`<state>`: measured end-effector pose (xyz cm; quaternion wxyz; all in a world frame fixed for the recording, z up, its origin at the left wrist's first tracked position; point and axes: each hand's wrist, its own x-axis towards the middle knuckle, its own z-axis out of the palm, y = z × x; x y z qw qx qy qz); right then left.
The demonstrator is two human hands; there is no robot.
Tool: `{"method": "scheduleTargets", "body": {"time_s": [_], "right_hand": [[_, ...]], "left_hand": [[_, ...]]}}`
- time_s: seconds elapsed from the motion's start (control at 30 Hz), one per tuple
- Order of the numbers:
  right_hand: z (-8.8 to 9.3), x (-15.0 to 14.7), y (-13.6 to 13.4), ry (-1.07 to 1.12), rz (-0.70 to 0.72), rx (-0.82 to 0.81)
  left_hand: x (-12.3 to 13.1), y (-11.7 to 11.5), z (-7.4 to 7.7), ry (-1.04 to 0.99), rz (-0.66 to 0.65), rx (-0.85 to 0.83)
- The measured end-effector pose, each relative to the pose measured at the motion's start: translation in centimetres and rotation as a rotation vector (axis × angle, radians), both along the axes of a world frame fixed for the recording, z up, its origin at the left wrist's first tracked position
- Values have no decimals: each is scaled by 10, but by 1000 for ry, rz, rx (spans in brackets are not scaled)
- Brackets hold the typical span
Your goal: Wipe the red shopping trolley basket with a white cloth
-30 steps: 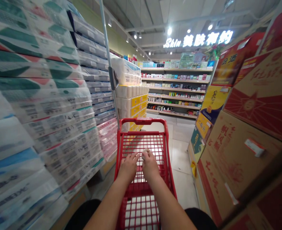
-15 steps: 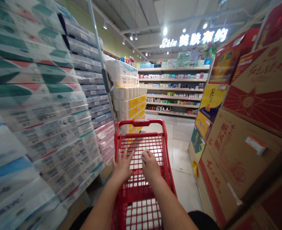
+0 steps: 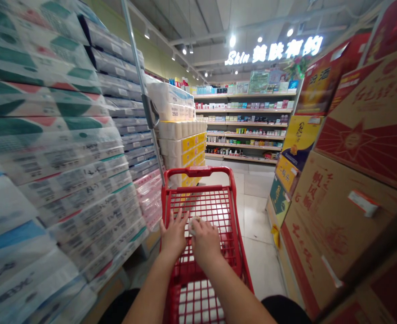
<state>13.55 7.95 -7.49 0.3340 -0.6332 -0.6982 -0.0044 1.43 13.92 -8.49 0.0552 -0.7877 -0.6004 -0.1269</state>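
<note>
A red shopping basket (image 3: 198,173) with a grid side and a raised handle stands in front of me in the head view. My left hand (image 3: 174,231) lies with its fingers spread over the left part of the grid. Beside it, my right hand (image 3: 205,240) is closed on a small crumpled whitish wad (image 3: 194,221), perhaps a cloth or tissue, pressed at the grid. Most of the wad is hidden under the fingers. The two hands are close together, the left fingertips near the wad.
Stacked tissue packs (image 3: 43,135) line the left side, with toilet rolls (image 3: 174,130) beyond. A metal pole (image 3: 136,45) rises at the basket's left. Cartons (image 3: 346,198) are piled on the right. Shelves of small goods (image 3: 245,110) stand at the back, past the tiled floor (image 3: 255,216).
My right hand has moved left across the grid with the whitish wad, closer to my left hand. The left hand has barely moved.
</note>
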Motion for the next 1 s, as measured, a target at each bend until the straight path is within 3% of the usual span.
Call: {"method": "scheduleTargets", "body": {"time_s": [0.07, 0.23, 0.4, 0.53, 0.7, 0.9, 1.0], "right_hand": [[-3, -1, 1, 12, 55, -9], [-4, 5, 6, 78, -112, -22], [-3, 1, 3, 30, 107, 16], [-2, 1, 4, 43, -75, -1], [-3, -3, 3, 48, 105, 11], [-1, 9, 11, 146, -105, 87], [-4, 3, 11, 96, 96, 89]], "left_hand": [[0, 1, 0, -30, -12, -2], [0, 2, -3, -78, -33, -15], [-1, 1, -4, -100, -46, 3], [-1, -1, -2, -73, -21, -13], [0, -7, 4, -27, -22, 45], [0, -5, 1, -69, 36, -46], [1, -1, -1, -118, 28, -38]]}}
